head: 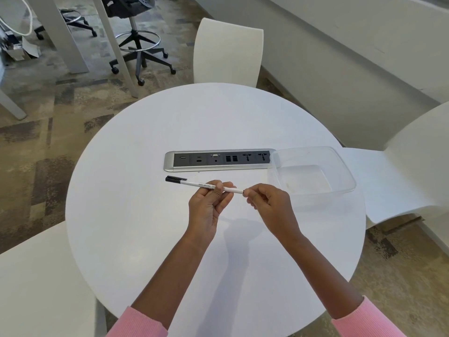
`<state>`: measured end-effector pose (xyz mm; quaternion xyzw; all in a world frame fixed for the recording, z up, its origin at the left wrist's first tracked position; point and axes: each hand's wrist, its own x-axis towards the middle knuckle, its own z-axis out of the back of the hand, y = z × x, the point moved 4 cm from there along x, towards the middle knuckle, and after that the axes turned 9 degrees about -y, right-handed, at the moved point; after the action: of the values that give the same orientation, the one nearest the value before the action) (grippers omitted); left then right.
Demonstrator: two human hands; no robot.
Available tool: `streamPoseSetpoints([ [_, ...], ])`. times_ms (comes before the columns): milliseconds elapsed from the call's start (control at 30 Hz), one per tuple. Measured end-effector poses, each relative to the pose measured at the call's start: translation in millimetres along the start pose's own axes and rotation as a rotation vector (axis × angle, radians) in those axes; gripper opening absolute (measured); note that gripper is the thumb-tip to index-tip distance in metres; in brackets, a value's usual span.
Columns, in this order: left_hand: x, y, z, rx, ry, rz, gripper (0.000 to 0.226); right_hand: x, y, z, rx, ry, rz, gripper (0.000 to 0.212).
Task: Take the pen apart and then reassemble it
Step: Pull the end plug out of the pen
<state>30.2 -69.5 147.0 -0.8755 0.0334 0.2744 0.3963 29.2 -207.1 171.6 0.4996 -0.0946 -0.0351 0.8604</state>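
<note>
Pen, white barrel with black cap on, held over the round white table near its middle, cap end toward 9 o'clock. Pinched at mid-barrel by curled fingers of the left hand and clamped at its 3 o'clock end between thumb and fingertips of the right hand. At 12 o'clock from it, a socket strip set in the tabletop; at 2 o'clock, a clear plastic tub.

The left sleeve and the right sleeve are long and pink, of a fine ribbed knit, each ending in a plain edge. The left forearm and the right forearm are uncovered, as are the left hand and the right hand.
</note>
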Motion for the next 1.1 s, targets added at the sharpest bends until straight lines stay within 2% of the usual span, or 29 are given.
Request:
streamPoseSetpoints([
  [67, 0, -1, 1, -0.006, -0.003, 0.000, 0.012, -1, -1, -1, 0.025, 0.027, -0.046, 0.019],
  [100, 0, -1, 1, -0.010, -0.006, -0.001, 0.012, -2, 0, 0, 0.042, 0.022, -0.033, 0.015],
  [167, 0, -2, 2, -0.011, -0.008, -0.003, 0.012, -4, 5, 0, 0.057, -0.006, 0.034, 0.005],
  [233, -1, -2, 2, -0.009, -0.011, -0.001, 0.012, -5, 7, 1, 0.026, -0.035, 0.116, 0.016],
  [367, -1, -1, 2, -0.004, -0.008, 0.005, 0.011, -4, 10, -1, -0.076, -0.069, 0.273, 0.009],
  [533, -2, 0, 3, -0.006, -0.011, 0.007, 0.013, -1, 6, -1, -0.069, -0.036, 0.121, 0.005],
  [600, -2, 0, 4, -0.014, -0.013, 0.007, 0.012, -2, 6, -2, -0.065, -0.028, 0.120, 0.003],
  [733, -2, -2, 3, -0.023, -0.013, 0.005, 0.012, -7, 12, -5, -0.114, -0.040, 0.293, 0.018],
  [867, -2, -1, 3, -0.016, -0.006, 0.011, 0.012, -7, 13, -5, -0.239, -0.085, 0.402, 0.011],
  [1000, -3, -2, 4, -0.008, -0.010, 0.006, 0.011, -5, 16, -4, -0.189, -0.106, 0.376, 0.003],
  [1100, -2, -4, 4, 0.012, -0.006, -0.011, 0.011, -3, 17, -3, -0.130, -0.085, 0.264, 0.004],
])
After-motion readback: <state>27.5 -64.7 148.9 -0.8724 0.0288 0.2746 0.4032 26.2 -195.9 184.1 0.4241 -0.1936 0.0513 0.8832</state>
